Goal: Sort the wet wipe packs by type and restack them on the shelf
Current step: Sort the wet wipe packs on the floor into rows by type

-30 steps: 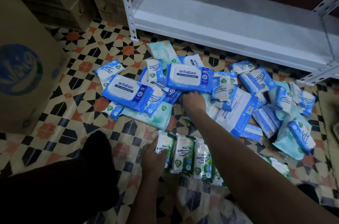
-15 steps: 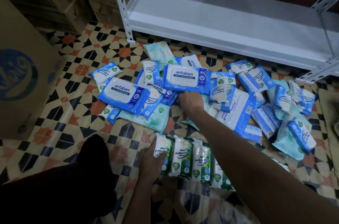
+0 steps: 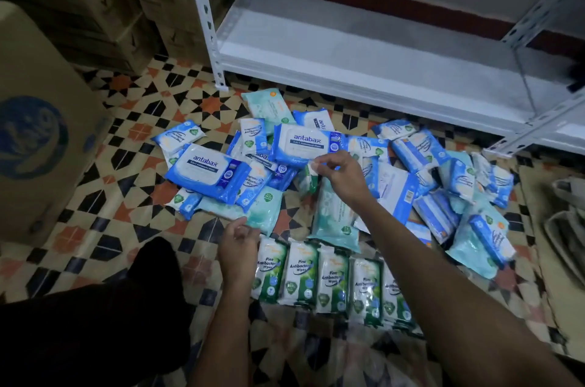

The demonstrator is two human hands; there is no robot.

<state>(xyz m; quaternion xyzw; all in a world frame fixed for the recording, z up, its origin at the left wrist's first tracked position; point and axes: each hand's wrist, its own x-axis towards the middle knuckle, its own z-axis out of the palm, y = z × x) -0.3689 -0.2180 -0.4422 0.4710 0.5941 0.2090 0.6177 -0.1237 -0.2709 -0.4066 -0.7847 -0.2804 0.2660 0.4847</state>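
A heap of wet wipe packs [image 3: 421,161] lies on the patterned floor in front of the white metal shelf [image 3: 348,47]. It holds two large blue antabax packs [image 3: 207,169], small blue packs and teal packs [image 3: 335,215]. Several green pine antibacterial packs [image 3: 300,272] stand side by side in a row near me. My right hand [image 3: 340,179] hovers over the heap's middle, fingers pinched on the top of a small green pine pack [image 3: 304,180], which is blurred. My left hand [image 3: 237,247] rests loosely curled at the row's left end, holding nothing.
A large cardboard box [image 3: 34,133] with a blue logo stands at the left, with more stacked boxes [image 3: 95,6] behind it. My dark-clothed leg [image 3: 95,323] fills the lower left. A grey item [image 3: 566,228] lies on a mat at the right edge.
My right hand has pulled back out from under the antabax pack and risen, now pinching a green pack. My left hand has let go of the leftmost pack in the row and lifted slightly.
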